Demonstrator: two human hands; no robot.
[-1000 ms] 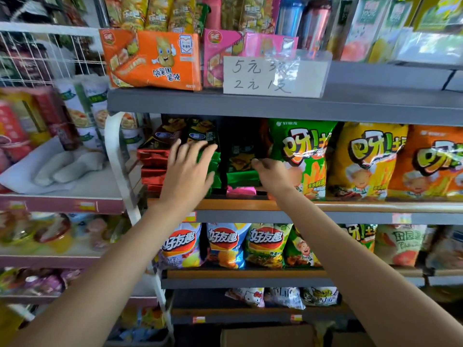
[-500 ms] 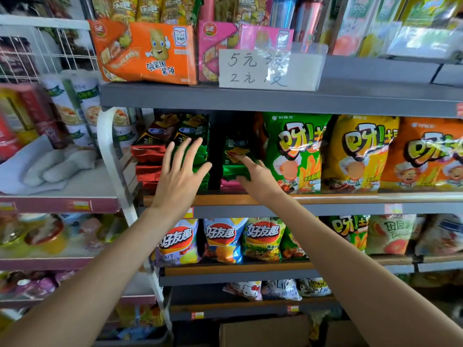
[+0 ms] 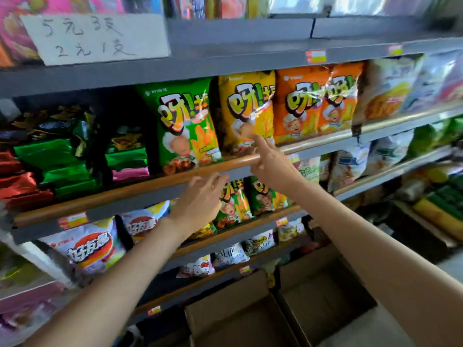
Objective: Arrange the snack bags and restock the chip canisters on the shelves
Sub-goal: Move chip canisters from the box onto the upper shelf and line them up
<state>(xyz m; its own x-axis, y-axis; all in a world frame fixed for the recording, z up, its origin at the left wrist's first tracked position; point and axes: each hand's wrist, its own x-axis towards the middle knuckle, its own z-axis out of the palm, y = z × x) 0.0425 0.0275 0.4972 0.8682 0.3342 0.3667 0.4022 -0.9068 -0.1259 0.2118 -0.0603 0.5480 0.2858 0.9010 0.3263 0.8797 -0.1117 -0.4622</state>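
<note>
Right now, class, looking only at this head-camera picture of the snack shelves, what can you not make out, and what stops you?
- Handwritten white price sign: motion blur smears the last characters.
- Small shelf-edge price tags: too small and blurred.
- Right hand fingers at the yellow crinkly snack bag: gripping or only touching, unclear.
- Open brown cardboard boxes: arms and bottom edge cut them off.

Grey shelf (image 3: 250, 63) with wooden front rail (image 3: 125, 191), upright green snack bag (image 3: 185, 126), yellow bag (image 3: 246, 108), two orange bags (image 3: 315, 101) side by side, flat green packets (image 3: 57, 156) stacked at left.
</note>
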